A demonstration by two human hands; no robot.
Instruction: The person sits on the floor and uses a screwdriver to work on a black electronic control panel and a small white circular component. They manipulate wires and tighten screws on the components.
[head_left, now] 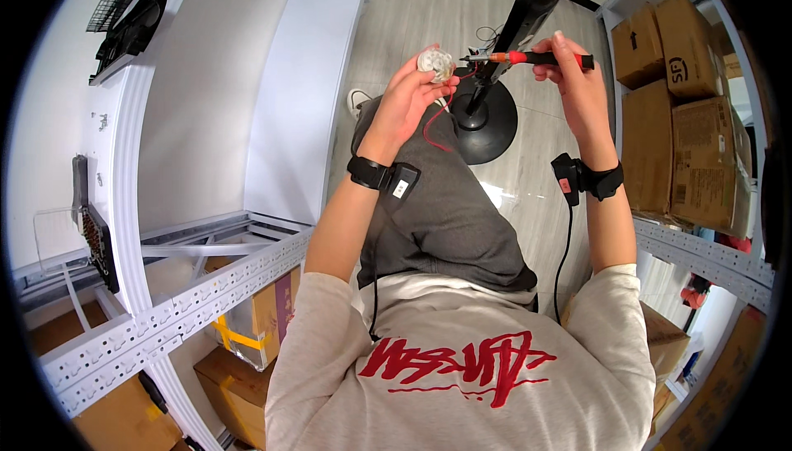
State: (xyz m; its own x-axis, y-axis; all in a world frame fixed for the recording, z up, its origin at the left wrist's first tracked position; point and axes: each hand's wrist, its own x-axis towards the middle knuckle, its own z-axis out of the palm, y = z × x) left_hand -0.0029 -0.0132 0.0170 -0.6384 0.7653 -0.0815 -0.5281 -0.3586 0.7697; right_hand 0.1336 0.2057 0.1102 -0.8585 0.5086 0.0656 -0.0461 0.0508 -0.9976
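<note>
My left hand is closed around a small white round fitting, which looks like a lamp socket or connector base. A thin red wire hangs below it, over my trouser leg. On the right, my right hand grips a red-and-black screwdriver by its handle. Its shaft points left, and the tip is close beside the fitting; I cannot tell if they touch. Both wrists wear black straps with small boxes and cables.
Just past my hands, a black stand rises from a round base on the tiled floor. Cardboard boxes fill the rack at right. A white panel and perforated metal beams stand at left, with more boxes below.
</note>
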